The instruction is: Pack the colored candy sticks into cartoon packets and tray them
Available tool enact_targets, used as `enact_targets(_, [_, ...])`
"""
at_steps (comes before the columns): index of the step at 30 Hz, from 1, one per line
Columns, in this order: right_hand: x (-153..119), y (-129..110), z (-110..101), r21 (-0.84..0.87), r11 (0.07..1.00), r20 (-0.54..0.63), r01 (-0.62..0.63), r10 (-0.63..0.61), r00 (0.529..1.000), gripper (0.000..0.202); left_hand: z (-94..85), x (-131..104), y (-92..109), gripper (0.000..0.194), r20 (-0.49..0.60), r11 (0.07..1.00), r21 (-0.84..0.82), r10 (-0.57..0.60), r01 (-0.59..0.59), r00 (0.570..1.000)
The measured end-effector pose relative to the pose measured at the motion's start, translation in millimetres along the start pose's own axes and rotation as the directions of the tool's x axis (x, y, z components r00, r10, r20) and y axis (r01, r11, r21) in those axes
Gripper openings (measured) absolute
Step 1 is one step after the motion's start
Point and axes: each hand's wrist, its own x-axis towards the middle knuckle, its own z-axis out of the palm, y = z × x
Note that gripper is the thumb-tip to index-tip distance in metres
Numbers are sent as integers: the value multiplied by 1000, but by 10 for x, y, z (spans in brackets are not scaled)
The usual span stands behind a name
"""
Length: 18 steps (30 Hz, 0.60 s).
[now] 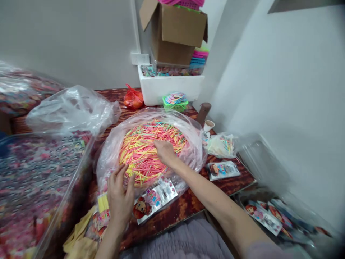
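A wide heap of thin pink, yellow and green sticks (pixel 145 144) fills an opened clear plastic bag (pixel 107 144) on the table. My right hand (pixel 165 153) is on the heap with its fingers curled together; what they hold, if anything, is hidden. At the bag's near left edge my left hand (pixel 120 190) has its fingers apart and holds nothing I can see. Between my arms lies a silver printed packet (pixel 155 201) with a cartoon figure. Beside my left wrist are a few yellow sticks (pixel 102 203) and a printed wrapper (pixel 98 223).
A large clear bin (pixel 64 194) of small packets stands at left. Behind are a white foam box (pixel 172 86), a cardboard box (pixel 180 32), a green basket (pixel 175 105) and a red bag (pixel 133 99). A paper cup (pixel 208 125) and another packet (pixel 223 170) lie right.
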Motion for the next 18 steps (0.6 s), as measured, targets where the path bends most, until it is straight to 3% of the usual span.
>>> enact_targets(10, [-222,31,49,122,979,9,-163,163,987,26,484,390,180,47,131,998,-69,-1,10,991])
enact_targets(18, [-184,51,152,246,934,23,-259,262,965,23,531,390,115,49,173,993,-102,-34,52,984])
